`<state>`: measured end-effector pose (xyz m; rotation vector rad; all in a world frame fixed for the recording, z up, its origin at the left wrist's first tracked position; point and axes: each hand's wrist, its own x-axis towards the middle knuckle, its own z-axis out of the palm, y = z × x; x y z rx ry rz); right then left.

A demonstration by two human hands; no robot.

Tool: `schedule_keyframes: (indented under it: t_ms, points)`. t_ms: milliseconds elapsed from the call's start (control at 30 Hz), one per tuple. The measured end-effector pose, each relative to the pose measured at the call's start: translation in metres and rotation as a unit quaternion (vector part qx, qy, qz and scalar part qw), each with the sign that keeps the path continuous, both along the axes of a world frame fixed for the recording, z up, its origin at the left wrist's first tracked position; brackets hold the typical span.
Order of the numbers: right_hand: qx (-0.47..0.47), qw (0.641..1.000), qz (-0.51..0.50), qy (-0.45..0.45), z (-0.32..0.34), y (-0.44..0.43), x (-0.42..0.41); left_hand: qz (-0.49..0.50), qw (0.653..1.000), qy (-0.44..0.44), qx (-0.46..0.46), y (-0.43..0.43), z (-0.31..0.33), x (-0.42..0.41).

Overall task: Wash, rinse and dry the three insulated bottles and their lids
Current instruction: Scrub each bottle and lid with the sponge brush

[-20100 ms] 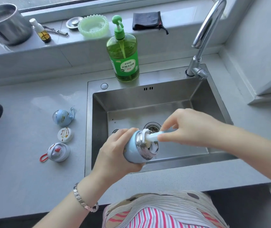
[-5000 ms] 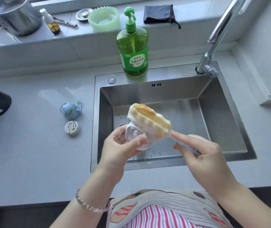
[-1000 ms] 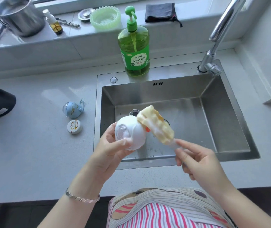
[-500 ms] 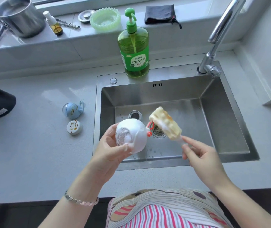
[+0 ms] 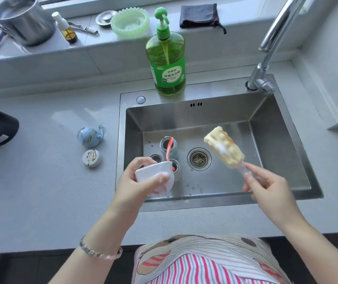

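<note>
My left hand is closed around the white lid, thumb across its near face and fingers wrapped behind it, holding it just left of centre in the frame, over the near left corner of the sink. Its red loop strap sticks up and away from me, toward the three open bottles standing in the basin directly behind the lid. My right hand pinches the clear handle of the sponge brush between thumb and fingertips, otherwise loosely curled. The brush's long axis runs diagonally, from my fingers at lower right up to its foamy yellow head at upper left, so the head sits to the right of the lid and a little higher in the frame, clearly apart from it, with the drain between them. I judge the lid is the piece in hand: the head must swing leftward and down to meet it. Two more lids, the blue lid and a small round cap, wait on the counter at left, nearer my left hand.
</note>
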<state>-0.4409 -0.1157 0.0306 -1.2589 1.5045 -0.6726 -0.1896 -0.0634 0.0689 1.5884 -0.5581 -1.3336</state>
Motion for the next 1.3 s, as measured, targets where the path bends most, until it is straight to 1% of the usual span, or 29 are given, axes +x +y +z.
schedule_keyframes:
  t_ms: [67, 133, 267, 333, 367, 467, 533, 600, 667, 733, 867, 933, 967, 1033, 1100, 1200, 1300]
  points:
    - [-0.019, 1.0, -0.008, -0.002, 0.007, 0.001, -0.004, -0.022, 0.993, -0.118, 0.013, 0.003, 0.006, -0.002]
    - [-0.049, 0.999, 0.01, 0.002, 0.018, 0.004, -0.003, -0.04, 0.978, -0.206, 0.002, 0.006, 0.009, -0.004]
    - [-0.117, 0.989, 0.089, -0.006, 0.038, 0.019, 0.016, -0.094, 0.946, -0.302, -0.07, 0.011, 0.008, -0.005]
    - [-0.169, 0.972, 0.155, 0.044, 0.039, 0.025, 0.027, -0.104, 0.937, -0.323, -0.082, 0.012, 0.008, -0.007]
    - [-0.172, 0.969, 0.164, 0.067, 0.034, 0.025, 0.029, -0.106, 0.934, -0.33, -0.086, 0.012, 0.008, -0.007]
    - [-0.097, 0.987, 0.114, 0.059, 0.025, 0.02, 0.03, -0.106, 0.931, -0.336, -0.097, 0.012, 0.007, -0.009]
    - [-0.095, 0.988, 0.114, 0.042, 0.027, 0.021, 0.031, -0.096, 0.932, -0.334, -0.102, 0.013, 0.006, -0.01]
    - [-0.105, 0.986, 0.123, 0.045, 0.03, 0.023, 0.032, -0.083, 0.935, -0.327, -0.114, 0.013, 0.007, -0.011]
    - [-0.086, 0.989, 0.101, 0.059, 0.026, 0.019, 0.028, -0.076, 0.936, -0.322, -0.124, 0.014, 0.009, -0.012]
    - [-0.071, 0.993, 0.08, 0.052, 0.025, 0.017, 0.025, -0.077, 0.935, -0.323, -0.126, 0.014, 0.01, -0.012]
    - [-0.1, 0.987, 0.123, 0.039, 0.037, 0.025, 0.031, -0.078, 0.931, -0.332, -0.127, 0.013, 0.006, -0.011]
    - [-0.076, 0.989, 0.118, 0.046, 0.032, 0.023, 0.03, -0.079, 0.929, -0.337, -0.132, 0.013, 0.004, -0.012]
    - [-0.066, 0.991, 0.109, 0.044, 0.029, 0.021, 0.028, -0.075, 0.932, -0.331, -0.128, 0.013, 0.004, -0.013]
    - [-0.078, 0.99, 0.112, 0.03, 0.031, 0.02, 0.03, -0.058, 0.943, -0.305, -0.117, 0.012, 0.003, -0.015]
    - [-0.088, 0.986, 0.144, 0.015, 0.036, 0.026, 0.039, -0.042, 0.954, -0.276, -0.112, 0.009, 0.002, -0.018]
    - [-0.108, 0.977, 0.182, -0.014, 0.043, 0.038, 0.049, -0.03, 0.96, -0.253, -0.114, 0.004, 0.002, -0.02]
    - [-0.128, 0.975, 0.181, 0.005, 0.046, 0.035, 0.042, -0.016, 0.968, -0.226, -0.109, 0.003, 0.003, -0.016]
